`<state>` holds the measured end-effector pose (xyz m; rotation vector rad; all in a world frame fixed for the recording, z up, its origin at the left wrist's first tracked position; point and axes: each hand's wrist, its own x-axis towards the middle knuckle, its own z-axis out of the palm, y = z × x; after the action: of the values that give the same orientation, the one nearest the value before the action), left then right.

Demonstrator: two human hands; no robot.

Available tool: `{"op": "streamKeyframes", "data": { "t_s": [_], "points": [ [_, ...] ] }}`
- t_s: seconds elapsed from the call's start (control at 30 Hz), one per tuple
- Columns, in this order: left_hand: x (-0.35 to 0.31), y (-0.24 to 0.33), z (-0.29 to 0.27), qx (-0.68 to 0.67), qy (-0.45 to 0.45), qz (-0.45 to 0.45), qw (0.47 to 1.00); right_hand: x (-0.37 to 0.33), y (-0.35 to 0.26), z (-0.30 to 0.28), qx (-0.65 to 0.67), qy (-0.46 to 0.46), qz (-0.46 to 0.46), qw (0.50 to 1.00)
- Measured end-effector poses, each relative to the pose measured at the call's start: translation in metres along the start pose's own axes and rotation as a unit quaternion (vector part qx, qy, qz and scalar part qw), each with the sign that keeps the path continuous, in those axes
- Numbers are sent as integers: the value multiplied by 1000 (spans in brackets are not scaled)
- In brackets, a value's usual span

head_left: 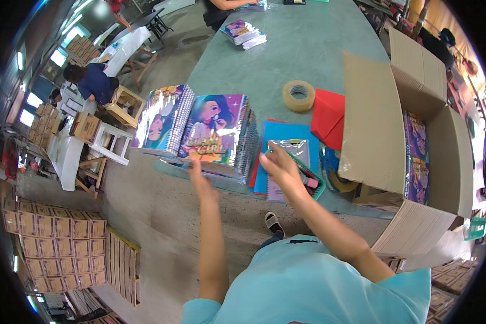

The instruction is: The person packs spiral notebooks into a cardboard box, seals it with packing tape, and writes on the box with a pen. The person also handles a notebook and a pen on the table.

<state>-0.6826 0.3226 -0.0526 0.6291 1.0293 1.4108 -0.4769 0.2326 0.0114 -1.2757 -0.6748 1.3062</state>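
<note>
Two stacks of spiral notebooks with glossy illustrated covers stand side by side at the table's near left corner: a left stack (159, 120) and a taller right stack (213, 127). My left hand (203, 183) is at the near edge of the right stack, fingers apart and gripping nothing; whether it touches the notebooks I cannot tell. Further right, my right hand (282, 164) hovers with spread fingers above a small spiral notepad (276, 190) and a green tray (319, 189). Beneath these lie blue sheets (275, 131) and red ones.
An open cardboard box (443, 156) with notebooks inside stands on the right. Near it are a roll of clear tape (298, 96), a red envelope (328, 116) and a tape dispenser (335, 175). More notebooks (244, 34) lie farther up the table (286, 48). Another person (94, 81) works at left.
</note>
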Motion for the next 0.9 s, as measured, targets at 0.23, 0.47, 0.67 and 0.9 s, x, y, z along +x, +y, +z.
{"op": "streamKeyframes", "data": {
  "t_s": [0.23,0.47,0.67,0.9],
  "points": [
    [7,-6,33,36,5,76,996,115,29,64,108,37,49,992],
    [-85,5,51,392,-26,387,834,63,40,31,398,1,-15,917],
    [-94,104,70,126,-213,244,938,26,16,11,446,-85,-138,880],
    [-123,211,179,382,-552,426,606,-45,-36,-40,469,46,-227,852]
  ]
}}
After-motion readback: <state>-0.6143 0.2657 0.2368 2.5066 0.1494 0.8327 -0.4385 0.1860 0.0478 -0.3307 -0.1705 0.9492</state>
